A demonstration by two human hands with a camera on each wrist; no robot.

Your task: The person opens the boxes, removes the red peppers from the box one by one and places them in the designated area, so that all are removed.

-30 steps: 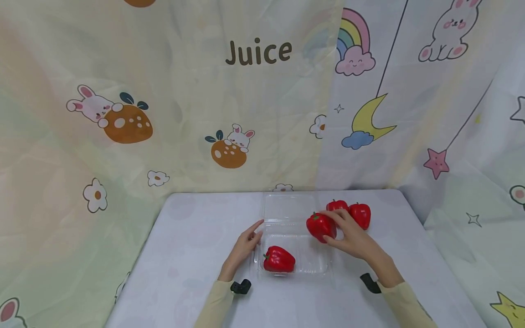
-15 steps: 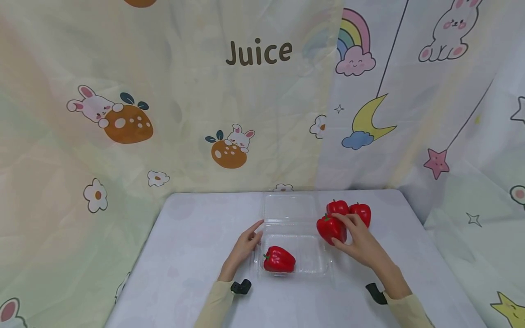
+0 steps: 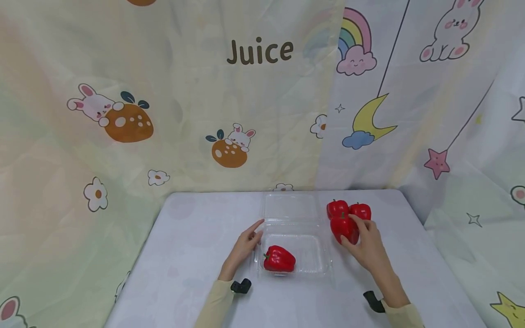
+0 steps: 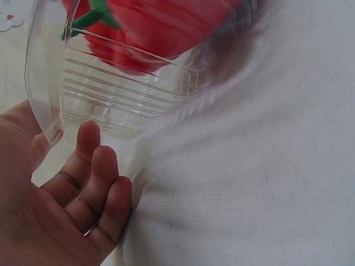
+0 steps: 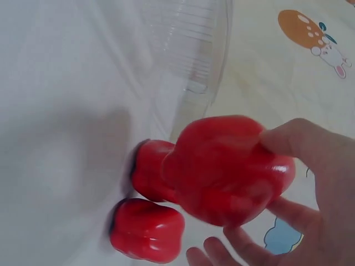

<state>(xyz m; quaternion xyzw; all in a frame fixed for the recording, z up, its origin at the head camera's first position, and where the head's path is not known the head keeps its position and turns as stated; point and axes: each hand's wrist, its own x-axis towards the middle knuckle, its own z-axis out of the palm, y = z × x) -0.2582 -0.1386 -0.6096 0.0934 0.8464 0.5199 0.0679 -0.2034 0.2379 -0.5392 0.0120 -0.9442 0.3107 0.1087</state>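
My right hand (image 3: pixel 368 243) grips a red bell pepper (image 3: pixel 343 228) between thumb and fingers, right of a clear plastic clamshell container (image 3: pixel 313 255). The right wrist view shows the held bell pepper (image 5: pixel 227 166) overlapping one of two other red bell peppers. Those two, a left one (image 3: pixel 337 208) and a right one (image 3: pixel 361 211), sit just behind it at the back right. Another red bell pepper (image 3: pixel 280 258) lies on its side in the container's left half, stem to the left. My left hand (image 3: pixel 244 246) rests at the container's left rim with loosely bent fingers (image 4: pixel 104 166).
The container's lid (image 3: pixel 290 207) lies folded back, away from me. A white cloth covers the table (image 3: pixel 197 246). A printed curtain (image 3: pixel 270 105) hangs right behind the table's back edge. A black wrist camera (image 3: pixel 241 286) is strapped on the left wrist.
My right hand has carried its bell pepper to the right, from over the container's right side to in front of the two back bell peppers. The left hand has stayed at the rim.
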